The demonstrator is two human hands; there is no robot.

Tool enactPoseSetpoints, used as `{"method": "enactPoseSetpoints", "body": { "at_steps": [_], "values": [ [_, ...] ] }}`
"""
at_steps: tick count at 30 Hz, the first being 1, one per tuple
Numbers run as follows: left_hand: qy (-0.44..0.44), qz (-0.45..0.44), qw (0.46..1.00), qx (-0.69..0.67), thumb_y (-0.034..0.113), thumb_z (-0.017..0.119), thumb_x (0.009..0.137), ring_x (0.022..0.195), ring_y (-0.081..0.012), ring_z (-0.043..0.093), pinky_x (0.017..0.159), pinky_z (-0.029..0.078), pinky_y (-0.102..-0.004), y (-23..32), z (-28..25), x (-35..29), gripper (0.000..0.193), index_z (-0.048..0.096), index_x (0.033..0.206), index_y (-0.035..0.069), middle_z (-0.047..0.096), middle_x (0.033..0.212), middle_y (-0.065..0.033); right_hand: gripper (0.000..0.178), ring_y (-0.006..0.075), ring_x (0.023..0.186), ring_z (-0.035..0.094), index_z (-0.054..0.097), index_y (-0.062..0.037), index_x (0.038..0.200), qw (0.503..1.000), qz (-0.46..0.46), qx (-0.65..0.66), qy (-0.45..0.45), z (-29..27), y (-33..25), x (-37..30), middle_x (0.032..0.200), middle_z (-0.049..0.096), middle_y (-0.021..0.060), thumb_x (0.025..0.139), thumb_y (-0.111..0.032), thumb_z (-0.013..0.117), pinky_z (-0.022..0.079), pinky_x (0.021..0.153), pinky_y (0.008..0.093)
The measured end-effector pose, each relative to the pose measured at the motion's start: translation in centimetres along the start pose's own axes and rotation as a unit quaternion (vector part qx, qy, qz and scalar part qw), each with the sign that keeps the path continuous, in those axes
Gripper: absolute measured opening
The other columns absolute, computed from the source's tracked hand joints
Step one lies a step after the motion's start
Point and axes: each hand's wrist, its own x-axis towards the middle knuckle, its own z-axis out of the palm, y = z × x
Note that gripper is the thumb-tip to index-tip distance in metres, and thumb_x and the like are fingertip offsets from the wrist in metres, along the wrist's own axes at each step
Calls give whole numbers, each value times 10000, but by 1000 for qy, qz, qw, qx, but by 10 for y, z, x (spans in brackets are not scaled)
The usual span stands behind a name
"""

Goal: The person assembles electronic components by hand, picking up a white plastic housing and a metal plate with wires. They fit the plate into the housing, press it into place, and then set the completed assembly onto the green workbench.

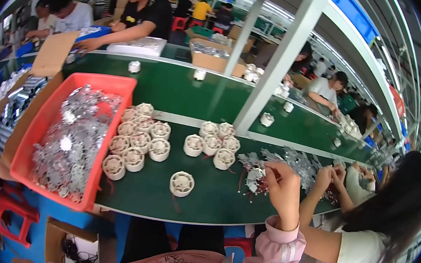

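My right hand (284, 190), in a pink sleeve, is raised over the right part of the green work surface. Its thumb and forefinger are pinched together beside a heap of silver metal pieces (294, 166) with red bits among them. Whatever is between those fingertips is too small to make out. Only a sliver of my left hand (25, 262) shows at the lower left rim, its fingers hidden. One round white plastic housing (182, 184) stands alone in front of me. Two groups of similar housings, the left group (135, 144) and the middle group (212, 144), stand behind it.
A red bin (129, 95) of silver pieces stands at left, beside a cardboard box (16, 126) of metal parts. Beyond runs a green conveyor (174, 84) carrying scattered white housings. A white post (279, 62) rises from its near edge. A co-worker (353, 239) sits close at right.
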Motion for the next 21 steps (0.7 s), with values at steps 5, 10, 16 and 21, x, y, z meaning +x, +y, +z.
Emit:
{"method": "enactPoseSetpoints", "body": {
  "at_steps": [5, 10, 16, 21],
  "values": [
    [486, -250, 762, 348, 73, 497, 930, 538, -203, 593, 539, 492, -282, -79, -33, -24, 166, 610, 869, -31, 606, 632, -92, 188, 317, 827, 615, 694, -21, 943, 980, -45, -185, -60, 7, 50, 35, 914, 658, 156, 764, -59, 653, 495, 722, 373],
    [189, -260, 695, 643, 29, 595, 869, 626, -272, 602, 586, 490, -327, -133, -84, -5, 191, 606, 1054, -18, 604, 747, -125, 203, 340, 964, 591, 703, -37, 924, 964, -44, -189, -180, 46, 77, 76, 980, 665, 138, 734, -69, 640, 489, 843, 425],
    [125, -275, 681, 667, 52, 645, 813, 710, -297, 608, 641, 503, -344, -149, -117, -5, 283, 605, 1086, -11, 616, 839, -151, 264, 351, 976, 573, 697, -49, 941, 931, -26, -246, -268, 77, 83, 93, 937, 662, 138, 678, -64, 683, 483, 838, 432],
    [130, -295, 709, 627, -47, 616, 765, 583, -206, 586, 523, 471, -293, -154, -130, -10, 278, 644, 1037, 8, 619, 733, -110, 272, 349, 962, 565, 669, -33, 888, 930, -82, -212, -288, 69, 81, 89, 862, 651, 133, 622, -42, 724, 477, 801, 429]
  ]
}}
